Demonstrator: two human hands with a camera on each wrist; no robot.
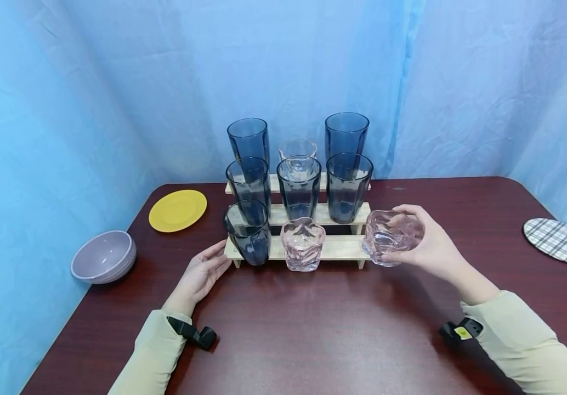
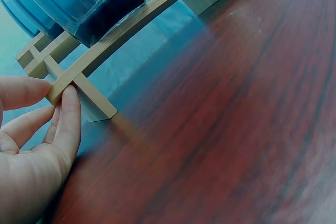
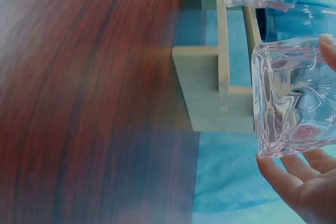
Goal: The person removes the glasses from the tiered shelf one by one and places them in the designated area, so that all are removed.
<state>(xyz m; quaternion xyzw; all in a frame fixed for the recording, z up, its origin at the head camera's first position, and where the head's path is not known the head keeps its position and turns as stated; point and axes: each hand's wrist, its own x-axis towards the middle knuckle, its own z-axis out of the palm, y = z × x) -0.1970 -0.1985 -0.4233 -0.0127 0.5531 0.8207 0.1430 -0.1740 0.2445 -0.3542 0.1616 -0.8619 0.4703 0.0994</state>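
Observation:
My right hand grips a clear pink glass by its sides, at the right end of the lowest tier of a wooden tiered rack. In the right wrist view this glass has its base apart from the slats. At the rack's lower left corner, my left hand pinches the slat end between thumb and fingers. A blue tumbler and another pink glass stand on that lowest tier. Three blue tumblers fill the middle tier.
On the top tier, a clear glass sits between two blue tumblers. A yellow plate and a lilac bowl lie to the left. A checked oval mat is at the right edge. Blue curtains hang behind the table.

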